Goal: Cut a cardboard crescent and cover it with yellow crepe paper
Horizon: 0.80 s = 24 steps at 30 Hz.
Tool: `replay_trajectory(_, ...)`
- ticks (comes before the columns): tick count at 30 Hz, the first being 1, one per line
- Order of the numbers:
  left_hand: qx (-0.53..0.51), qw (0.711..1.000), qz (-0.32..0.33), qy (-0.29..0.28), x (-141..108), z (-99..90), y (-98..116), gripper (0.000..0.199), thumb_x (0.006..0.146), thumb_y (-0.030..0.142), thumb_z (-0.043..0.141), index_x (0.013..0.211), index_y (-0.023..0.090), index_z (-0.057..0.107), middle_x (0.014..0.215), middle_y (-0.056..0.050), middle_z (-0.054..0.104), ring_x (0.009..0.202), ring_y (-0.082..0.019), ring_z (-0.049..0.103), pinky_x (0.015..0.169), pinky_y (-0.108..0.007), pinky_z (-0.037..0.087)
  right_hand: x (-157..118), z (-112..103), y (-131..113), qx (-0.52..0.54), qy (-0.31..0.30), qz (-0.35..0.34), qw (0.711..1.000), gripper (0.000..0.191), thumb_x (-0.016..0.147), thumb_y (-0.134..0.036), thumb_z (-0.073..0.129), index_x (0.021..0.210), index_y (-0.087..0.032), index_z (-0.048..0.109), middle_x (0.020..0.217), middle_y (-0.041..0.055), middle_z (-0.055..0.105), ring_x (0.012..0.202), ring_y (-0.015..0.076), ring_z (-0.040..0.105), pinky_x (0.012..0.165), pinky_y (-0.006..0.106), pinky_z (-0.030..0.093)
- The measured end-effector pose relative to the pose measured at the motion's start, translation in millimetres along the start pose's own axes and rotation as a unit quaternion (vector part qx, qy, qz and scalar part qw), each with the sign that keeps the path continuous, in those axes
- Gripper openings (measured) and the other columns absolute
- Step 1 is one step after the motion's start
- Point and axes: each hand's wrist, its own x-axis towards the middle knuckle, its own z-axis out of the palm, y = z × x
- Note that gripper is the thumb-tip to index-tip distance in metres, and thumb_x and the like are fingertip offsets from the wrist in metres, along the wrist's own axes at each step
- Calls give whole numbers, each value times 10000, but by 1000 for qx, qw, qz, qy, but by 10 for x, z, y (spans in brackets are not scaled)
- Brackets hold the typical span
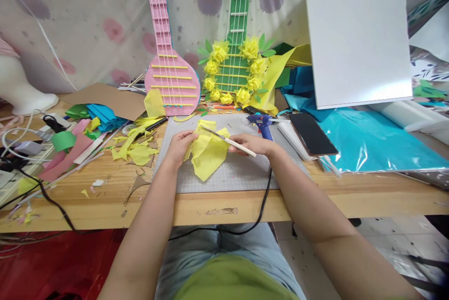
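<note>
My left hand (pixel 180 148) pinches the left edge of a crumpled yellow tissue-like sheet (pixel 208 157). In my right hand (pixel 245 143) is a pair of scissors (pixel 240 146) with white handles, its blades pointing up and left across the sheet's upper part. Whether the blades are cutting cannot be made out. Both hands are over a grey cutting mat (pixel 189 185). Just behind my right hand lies a blue glue gun (pixel 263 124), its black cord running off the table's front edge.
At the back stand a pink paper instrument (pixel 173 82) and a green one (pixel 228 73) with yellow paper flowers. Yellow scraps (pixel 140 154) lie left; a phone (pixel 312 134), blue sheets (pixel 379 143) and a white board (pixel 359 47) are on the right. Cables (pixel 45 187) trail at far left.
</note>
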Motion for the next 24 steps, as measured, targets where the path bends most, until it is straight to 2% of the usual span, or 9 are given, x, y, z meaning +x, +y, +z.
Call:
replay_trajectory(6,22,1000,-13,6,11,-20,51,258,464,296,770,663,154,691,630,-27,662,576,-139,588,567,-234,430,8,-23,67,3,-20,-7,1000,432,744,-597,491,747,-170,428,541,-60,410,480,68,369,452,211,271)
replay_trajectory(12,48,998,16,-25,98,-35,163,221,481,275,764,654,162,685,682,-21,668,608,-121,578,595,-219,427,8,-43,118,-53,-18,-70,996,459,799,-626,387,787,-169,425,628,-32,437,552,80,390,512,221,326)
replay_trajectory(17,98,993,10,-59,127,-3,284,223,511,286,761,695,174,702,678,-20,664,604,-130,571,572,-225,412,20,-45,158,-50,-19,-95,994,429,815,-605,391,779,-178,417,621,-36,428,557,82,389,519,219,331)
replay_trajectory(24,133,986,1,-101,127,69,356,212,549,288,747,728,178,720,715,-38,680,624,-148,585,580,-241,414,-4,-41,91,-27,-8,-87,996,413,812,-594,413,781,-182,411,599,-46,419,535,76,370,498,217,308)
